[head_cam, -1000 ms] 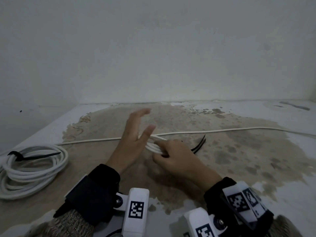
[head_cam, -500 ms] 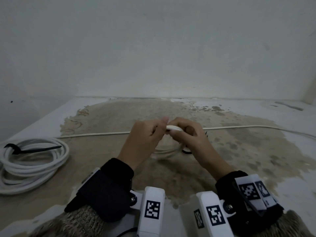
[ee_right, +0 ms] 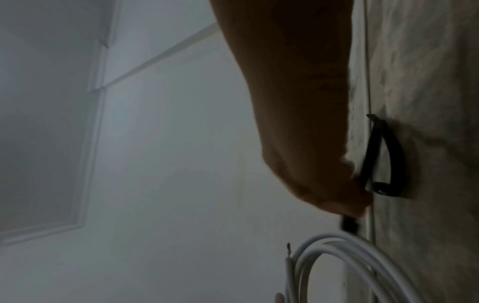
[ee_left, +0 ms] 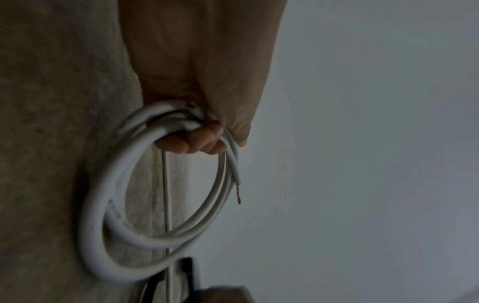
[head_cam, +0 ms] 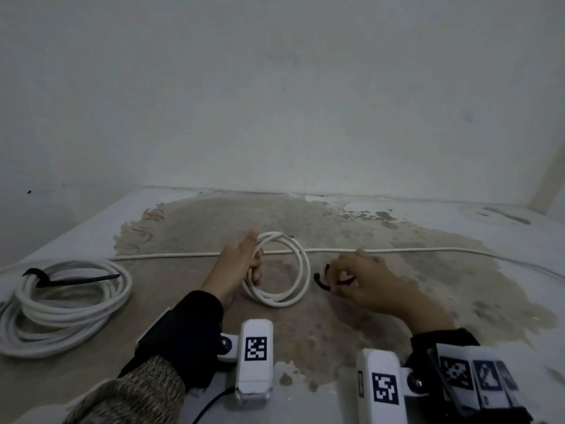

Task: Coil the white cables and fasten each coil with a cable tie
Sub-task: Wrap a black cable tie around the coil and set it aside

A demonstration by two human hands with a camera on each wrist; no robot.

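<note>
Your left hand (head_cam: 235, 267) is gripping the round white coil (head_cam: 282, 269), fingers curled through it; just beside the coil, your right hand (head_cam: 363, 278) is pinching a black cable tie (head_cam: 322, 281) off the stained floor (head_cam: 397, 301).

Small white coil (head_cam: 276, 269) upright beside black ties (head_cam: 324, 278).

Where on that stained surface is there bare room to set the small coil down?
Bare: behind the straight cable up to the wall, and between the tied coil and left hand. Crowded: small coil, black ties, right hand.
</note>
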